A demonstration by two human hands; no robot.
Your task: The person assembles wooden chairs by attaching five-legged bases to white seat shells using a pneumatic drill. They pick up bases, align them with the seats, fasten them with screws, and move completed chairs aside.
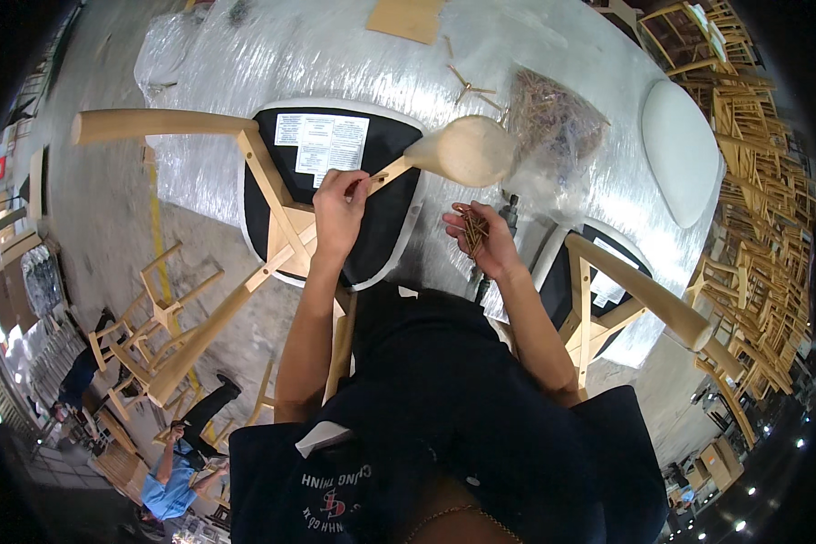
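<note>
Plastic-wrapped bench (553,54) carries an upturned chair (335,181). Left hand (340,204) pinches a screw (378,178) at its frame, pointing up-right; right hand (480,238) (further off) cups spare screws (472,231).

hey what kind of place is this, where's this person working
Most likely a furniture workshop or factory floor. Stacks of wooden chair frames fill the right side, an upturned chair lies on a wrapped table, and the right hand holds a bunch of screws.
</note>
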